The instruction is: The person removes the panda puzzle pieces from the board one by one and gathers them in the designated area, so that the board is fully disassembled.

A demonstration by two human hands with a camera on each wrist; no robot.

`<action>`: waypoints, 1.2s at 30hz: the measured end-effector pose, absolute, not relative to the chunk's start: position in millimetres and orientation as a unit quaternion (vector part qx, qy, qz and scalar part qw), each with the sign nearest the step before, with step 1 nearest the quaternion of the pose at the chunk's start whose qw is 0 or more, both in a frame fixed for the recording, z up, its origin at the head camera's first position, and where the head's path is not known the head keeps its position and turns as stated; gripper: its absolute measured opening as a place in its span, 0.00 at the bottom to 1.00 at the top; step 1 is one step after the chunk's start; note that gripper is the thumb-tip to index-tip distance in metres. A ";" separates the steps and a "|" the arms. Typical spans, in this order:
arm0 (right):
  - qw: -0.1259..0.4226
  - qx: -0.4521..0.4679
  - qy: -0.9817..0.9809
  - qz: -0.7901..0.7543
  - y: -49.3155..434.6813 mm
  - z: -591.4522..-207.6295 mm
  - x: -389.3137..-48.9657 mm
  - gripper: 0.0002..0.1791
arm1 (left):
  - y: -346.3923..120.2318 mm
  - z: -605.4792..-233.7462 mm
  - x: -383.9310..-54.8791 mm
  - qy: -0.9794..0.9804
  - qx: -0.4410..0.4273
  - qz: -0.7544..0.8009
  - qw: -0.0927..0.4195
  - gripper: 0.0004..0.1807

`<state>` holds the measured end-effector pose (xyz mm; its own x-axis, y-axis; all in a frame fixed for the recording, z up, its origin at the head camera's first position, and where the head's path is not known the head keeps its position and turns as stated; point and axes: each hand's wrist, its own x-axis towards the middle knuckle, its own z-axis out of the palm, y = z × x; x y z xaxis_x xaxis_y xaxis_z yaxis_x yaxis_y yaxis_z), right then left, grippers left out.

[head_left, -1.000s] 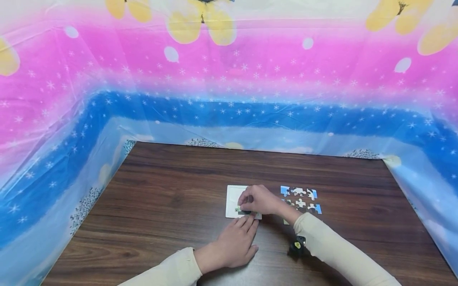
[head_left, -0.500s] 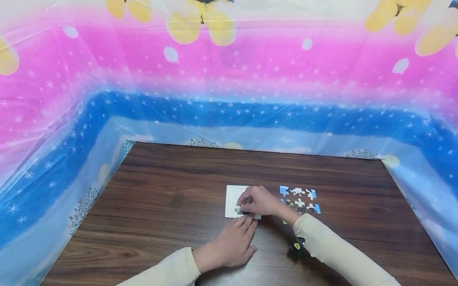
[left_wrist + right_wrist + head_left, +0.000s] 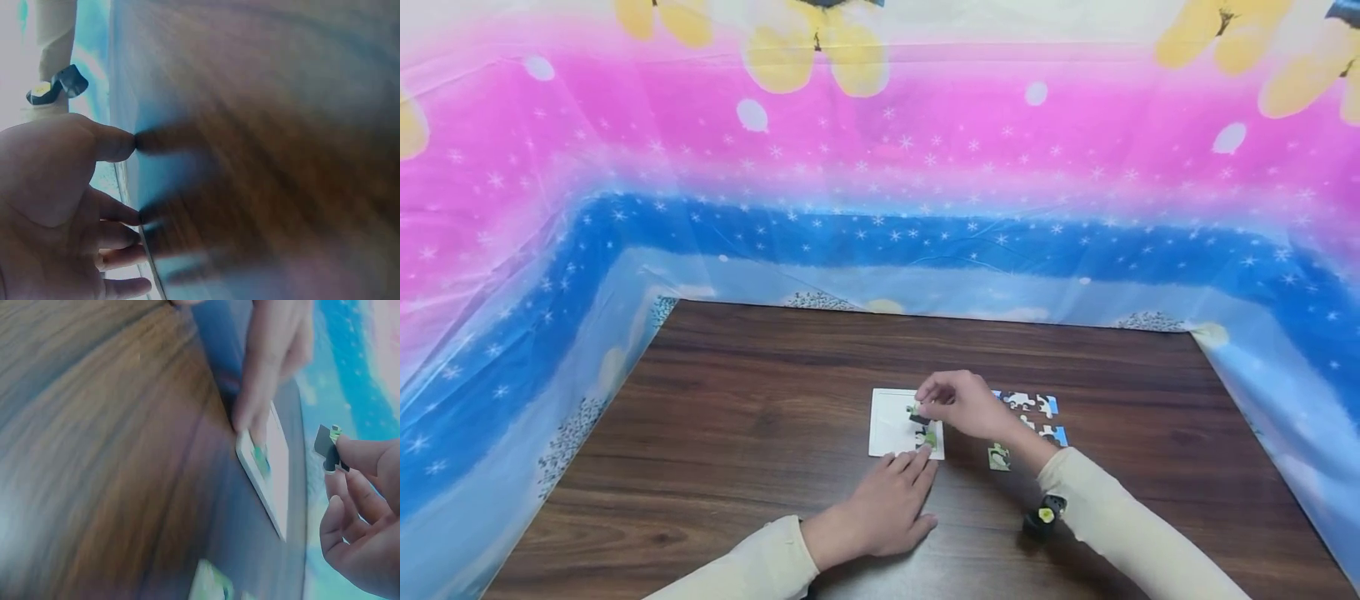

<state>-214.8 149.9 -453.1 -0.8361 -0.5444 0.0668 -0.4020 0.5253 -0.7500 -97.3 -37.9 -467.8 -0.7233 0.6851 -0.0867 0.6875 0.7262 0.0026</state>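
Note:
A white square puzzle tray (image 3: pixel 883 421) lies flat near the middle of the table. My left hand (image 3: pixel 889 508) rests at the tray's near edge with its fingers straight, the fingertips reaching over the rim. Above the tray, my right hand (image 3: pixel 967 407) pinches a green and black jigsaw piece (image 3: pixel 327 447) between thumb and fingers; the right wrist view shows it raised off the tray. Another green and dark puzzle piece (image 3: pixel 929 437) sits in the tray's near right corner, just beyond the left fingertips.
Loose puzzle pieces (image 3: pixel 1047 406) lie in rows to the right of the tray, partly hidden by the right wrist. A green piece (image 3: pixel 998 457) lies nearest. The brown wooden table (image 3: pixel 760 375) is bordered by a patterned cloth (image 3: pixel 850 237) behind and at the sides.
My right hand has lifted the jigsaw piece off the tray's near side and moved slightly away and to the right, uncovering the piece in the corner. My left hand stays in place.

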 end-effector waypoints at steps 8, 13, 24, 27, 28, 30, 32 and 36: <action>0.071 -0.235 0.894 -0.375 201.6 -442.2 -207.8 0.05 | -37.4 -465.1 -99.0 0.928 0.370 -0.015 0.044 0.39; 0.054 -0.228 0.902 -0.363 231.8 -443.6 -201.0 0.04 | -37.1 -464.6 -98.9 0.926 0.376 -0.020 0.036 0.39; 0.048 -0.198 0.917 -0.342 279.4 -453.6 -184.3 0.03 | -37.1 -470.2 -103.6 0.912 0.408 -0.030 -0.022 0.39; 0.056 -0.199 0.917 -0.343 287.5 -457.6 -180.7 0.03 | -37.4 -471.2 -105.4 0.910 0.412 -0.026 -0.028 0.39; 0.060 -0.198 0.916 -0.343 289.6 -459.0 -179.5 0.03 | -37.7 -471.2 -105.8 0.911 0.412 -0.021 -0.028 0.38; 0.068 -0.199 0.916 -0.343 292.7 -461.3 -177.2 0.04 | -38.6 -471.4 -107.3 0.912 0.410 -0.008 -0.030 0.36; 0.074 -0.198 0.916 -0.340 294.9 -463.4 -175.1 0.04 | -40.3 -470.4 -109.2 0.913 0.407 0.009 -0.034 0.34; 0.083 -0.198 0.918 -0.332 297.9 -468.0 -172.6 0.04 | -46.8 -467.2 -115.2 0.914 0.401 0.031 -0.045 0.31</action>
